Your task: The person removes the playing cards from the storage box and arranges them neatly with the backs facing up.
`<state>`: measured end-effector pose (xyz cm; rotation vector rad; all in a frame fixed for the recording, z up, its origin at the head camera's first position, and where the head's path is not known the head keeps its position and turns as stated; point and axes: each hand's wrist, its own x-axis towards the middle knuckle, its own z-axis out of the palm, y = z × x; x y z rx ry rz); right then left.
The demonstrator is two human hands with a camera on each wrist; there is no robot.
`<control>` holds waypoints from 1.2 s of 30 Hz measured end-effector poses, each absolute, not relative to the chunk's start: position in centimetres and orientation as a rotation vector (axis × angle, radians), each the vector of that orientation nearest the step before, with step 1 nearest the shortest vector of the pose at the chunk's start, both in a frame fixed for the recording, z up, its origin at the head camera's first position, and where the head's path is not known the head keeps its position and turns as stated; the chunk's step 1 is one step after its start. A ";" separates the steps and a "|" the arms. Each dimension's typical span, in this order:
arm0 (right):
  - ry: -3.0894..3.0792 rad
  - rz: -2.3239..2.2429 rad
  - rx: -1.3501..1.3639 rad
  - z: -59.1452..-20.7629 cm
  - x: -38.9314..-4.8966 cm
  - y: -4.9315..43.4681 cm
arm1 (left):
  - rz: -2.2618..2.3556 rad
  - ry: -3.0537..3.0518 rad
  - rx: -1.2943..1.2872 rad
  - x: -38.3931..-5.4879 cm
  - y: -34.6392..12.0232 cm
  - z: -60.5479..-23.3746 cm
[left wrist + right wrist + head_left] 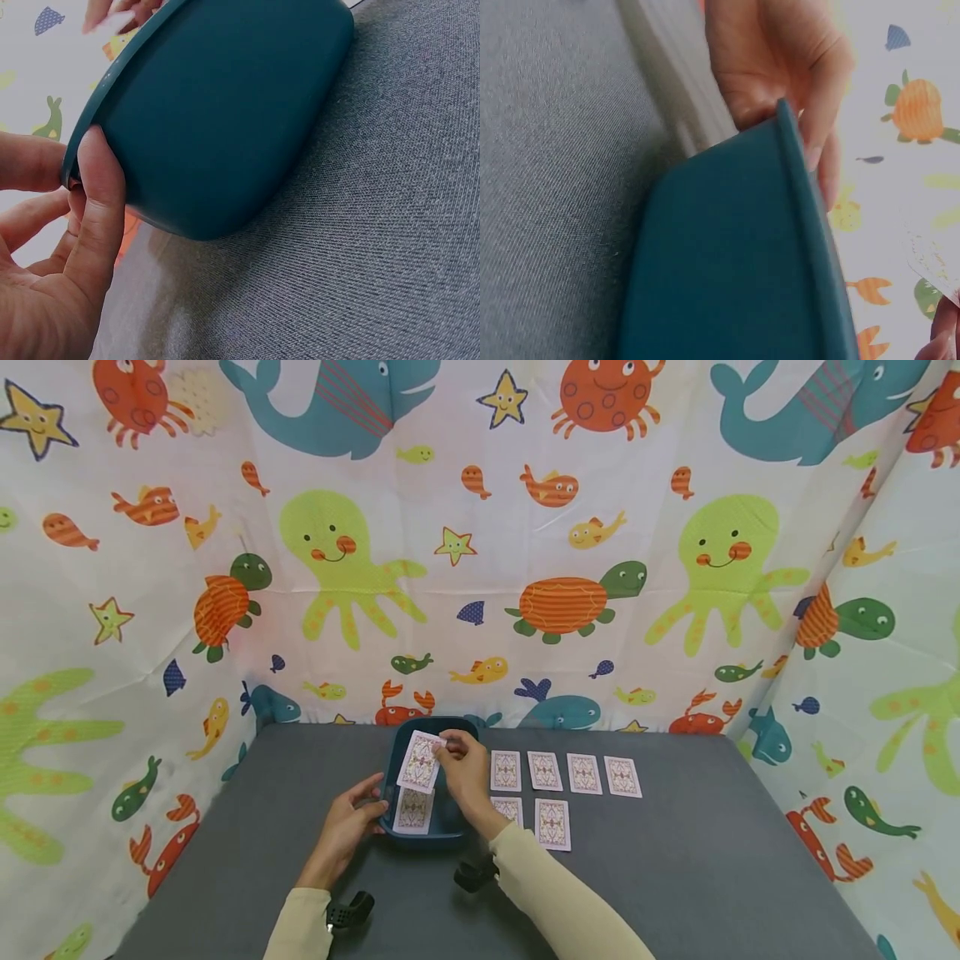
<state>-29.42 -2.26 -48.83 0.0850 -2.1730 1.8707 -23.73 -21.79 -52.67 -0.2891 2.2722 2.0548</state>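
A dark teal plastic tub (429,842) stands on the grey table. My left hand (351,820) grips its left rim, thumb (101,176) against the outer wall in the left wrist view and the other fingers over the edge. Above the tub my right hand (467,777) pinches a playing card (418,762) by its upper right corner, patterned back up. Another card (413,812) lies in the near left part of the tub, its far end overlapped by the held one. At the right wrist view's edge, the held card (934,259) and right fingertips (946,334) show.
Right of the tub, several cards (584,774) lie back up in a far row. Nearer are two more, one card (552,824) fully visible and one (507,808) partly behind the right forearm. A sea-animal curtain (480,568) hangs behind the table.
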 end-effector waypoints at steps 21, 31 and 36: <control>-2.112 1.972 0.051 -48.5 -26.9 3.1 | 2.024 2.291 -0.303 -23.9 -21.8 -52.9; -2.139 1.919 -0.015 -49.0 -26.4 6.9 | 2.043 2.286 -0.289 -23.8 -21.8 -53.1; -2.131 1.909 -0.047 -49.3 -26.3 8.8 | 2.043 2.280 -0.290 -23.8 -21.8 -52.7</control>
